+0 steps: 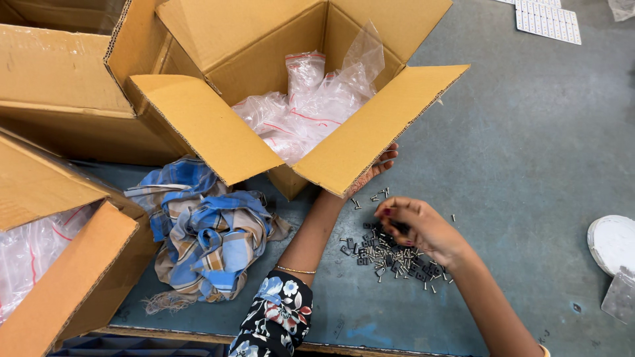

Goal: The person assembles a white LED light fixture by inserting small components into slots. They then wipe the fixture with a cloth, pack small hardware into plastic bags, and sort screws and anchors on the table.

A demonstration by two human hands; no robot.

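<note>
A pile of small metal parts, dark clips and silvery screws (390, 254), lies on the grey-blue table. My right hand (417, 225) hovers over the pile with fingers pinched together, seemingly on a small part, though what it holds is too small to tell. My left hand (378, 166) reaches forward under the flap of an open cardboard box (370, 132); only its fingertips show beyond the flap, so its grip is hidden. The box holds clear zip bags with red seal lines (307, 109).
A crumpled blue and tan checked cloth (205, 231) lies left of my arm. More cardboard boxes (59, 264) with plastic bags stand at the left. A white round lid (612, 241) and a small clear bag (622, 297) sit at the right edge. White strips (549, 20) lie far right.
</note>
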